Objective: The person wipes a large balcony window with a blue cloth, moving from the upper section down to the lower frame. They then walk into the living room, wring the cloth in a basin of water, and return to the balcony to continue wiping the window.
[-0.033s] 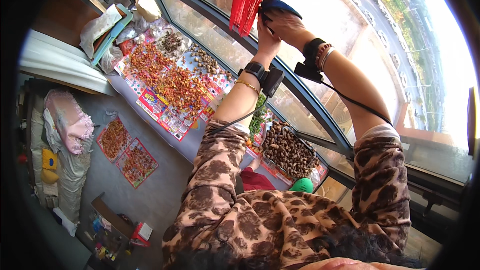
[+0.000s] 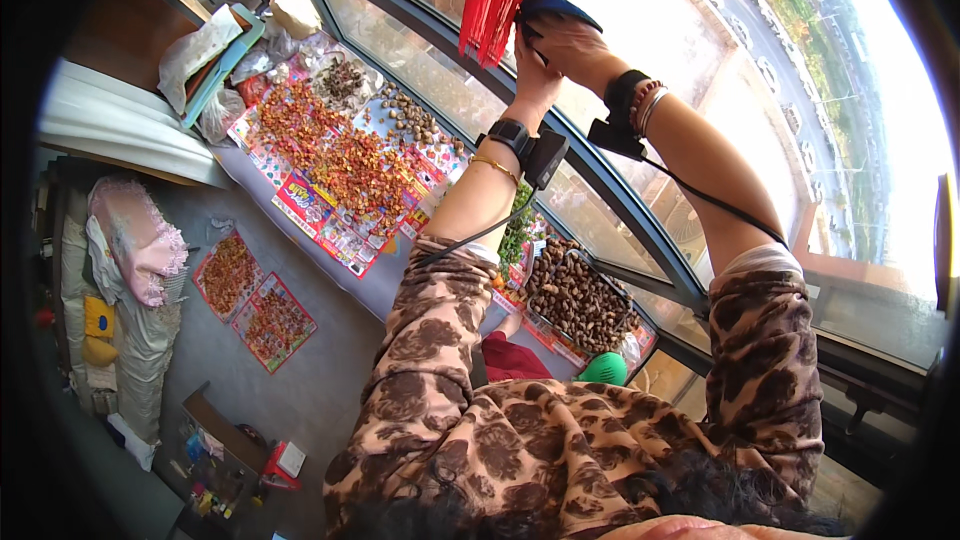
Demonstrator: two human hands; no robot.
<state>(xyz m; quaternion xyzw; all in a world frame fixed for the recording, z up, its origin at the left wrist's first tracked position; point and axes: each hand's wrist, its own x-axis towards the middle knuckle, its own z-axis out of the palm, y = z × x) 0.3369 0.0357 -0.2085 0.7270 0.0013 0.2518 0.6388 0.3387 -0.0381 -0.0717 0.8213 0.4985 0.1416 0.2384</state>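
Note:
Both my hands are raised high at the top middle, close together beside a hanging red tassel (image 2: 500, 0) of long strands. My right hand (image 2: 568, 43) is closed, its fingers bent toward the left hand. A dark blue piece (image 2: 556, 8) lies along its upper side; I cannot make out what it is. My left hand (image 2: 537, 78) is just below, touching the right one, with its fingers closed and partly hidden. What the two hands grip between them does not show. Each wrist wears a black strap with a box-shaped device and a cable.
Window frames (image 2: 620, 200) run diagonally behind my arms. A long ledge (image 2: 350, 285) bears printed sheets with chopped orange-red pieces (image 2: 340, 155), brown lumps (image 2: 580, 295) in a tray, and green leaves (image 2: 517, 240). More sheets (image 2: 274, 325) lie on the floor, and a pink cloth (image 2: 140, 240) is at left.

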